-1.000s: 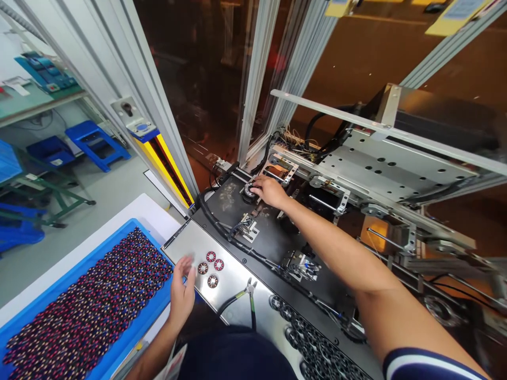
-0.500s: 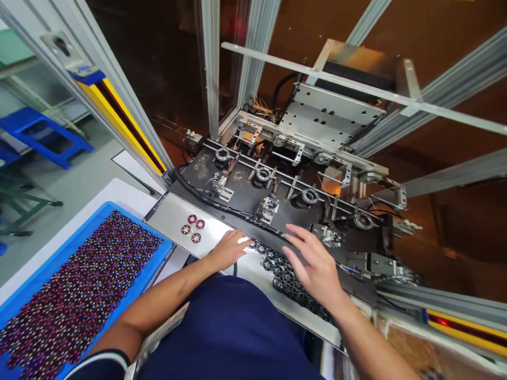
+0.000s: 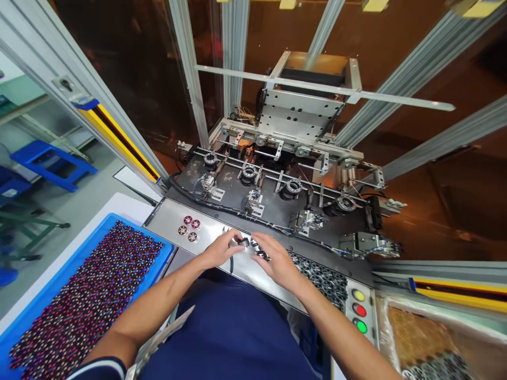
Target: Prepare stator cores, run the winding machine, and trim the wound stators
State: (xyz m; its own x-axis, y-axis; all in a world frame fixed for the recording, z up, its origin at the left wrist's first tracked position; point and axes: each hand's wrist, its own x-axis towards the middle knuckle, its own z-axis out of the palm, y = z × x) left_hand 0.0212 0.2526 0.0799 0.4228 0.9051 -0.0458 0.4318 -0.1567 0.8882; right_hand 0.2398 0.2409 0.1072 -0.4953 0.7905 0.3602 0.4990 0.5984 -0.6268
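Dark round parts [image 3: 244, 242] sit in 2 hands [image 3: 218, 250].

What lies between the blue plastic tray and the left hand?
In the head view, four small round reddish parts lie there, on the silver metal shelf.

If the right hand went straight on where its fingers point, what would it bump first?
Probably the dark ring at the left hand; the right hand points that way, though depth is hard to judge.

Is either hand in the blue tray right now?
No, the left hand and right hand are both over the metal shelf, apart from the blue tray.
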